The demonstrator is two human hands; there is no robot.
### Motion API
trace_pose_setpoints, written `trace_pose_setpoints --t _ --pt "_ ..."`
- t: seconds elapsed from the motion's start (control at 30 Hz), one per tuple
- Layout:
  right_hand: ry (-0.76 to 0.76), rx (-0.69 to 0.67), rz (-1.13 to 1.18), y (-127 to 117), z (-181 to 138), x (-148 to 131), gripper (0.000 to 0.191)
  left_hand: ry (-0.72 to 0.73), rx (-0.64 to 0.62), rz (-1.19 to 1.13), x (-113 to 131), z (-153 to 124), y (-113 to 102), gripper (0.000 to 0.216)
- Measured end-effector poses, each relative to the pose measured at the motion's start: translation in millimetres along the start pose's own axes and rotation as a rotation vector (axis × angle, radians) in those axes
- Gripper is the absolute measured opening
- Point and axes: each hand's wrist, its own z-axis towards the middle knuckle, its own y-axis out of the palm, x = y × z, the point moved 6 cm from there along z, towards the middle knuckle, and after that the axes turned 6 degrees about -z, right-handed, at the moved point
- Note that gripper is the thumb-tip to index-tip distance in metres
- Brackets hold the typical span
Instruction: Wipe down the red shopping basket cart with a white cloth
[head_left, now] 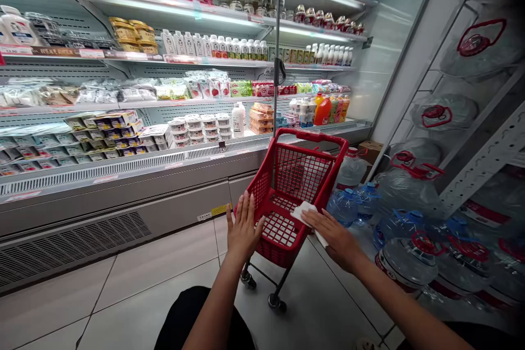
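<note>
A small red plastic shopping cart (303,175) with grid walls stands in front of me on dark legs and casters. My left hand (243,229) is at the cart's near left side with fingers stretched out and nothing in it. It appears to rest against the rim there. On the right side rim, my right hand (334,235) holds a folded white cloth (304,210) under its fingers, pressed to the plastic. Part of the cloth hangs out below the palm. The fingers cover the rest of the cloth and some of the rim.
An open refrigerated display case (176,164) with shelves of dairy and drinks runs behind the cart. At the right, large water bottles (406,260) crowd the floor close to the cart, beside a metal rack (479,158). Pale tiles (156,284) cover the floor.
</note>
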Motion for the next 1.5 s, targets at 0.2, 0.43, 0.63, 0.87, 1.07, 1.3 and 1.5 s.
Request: trace_pose_setpoints --t 0.2,0.43,0.63,0.87,1.07,1.3,1.5 --pt "-0.031 -0.017 -0.004 23 9 -68 0.105 0.029 0.016 -0.099 26 0 -5 0.074" --pt "-0.154 -0.031 0.002 27 24 -84 0.099 0.111 -0.211 -0.374 38 -10 7 0.082" --pt "0.062 0.045 -0.102 5 23 21 0.086 0.037 -0.256 -0.372 27 -5 7 0.085" --pt "0.121 0.069 -0.138 2 18 11 0.088 -0.036 -0.231 -0.315 10 12 13 0.077" --pt "0.021 0.016 -0.131 3 28 -27 0.101 -0.144 -0.127 -0.17 4 22 12 0.077" --pt "-0.021 0.018 -0.181 -1 31 2 0.1 0.1 -0.15 -0.15 53 16 14 0.074" --pt "0.183 0.092 -0.372 -52 -7 90 0.088 0.023 -0.177 -0.142 24 16 13 0.071"
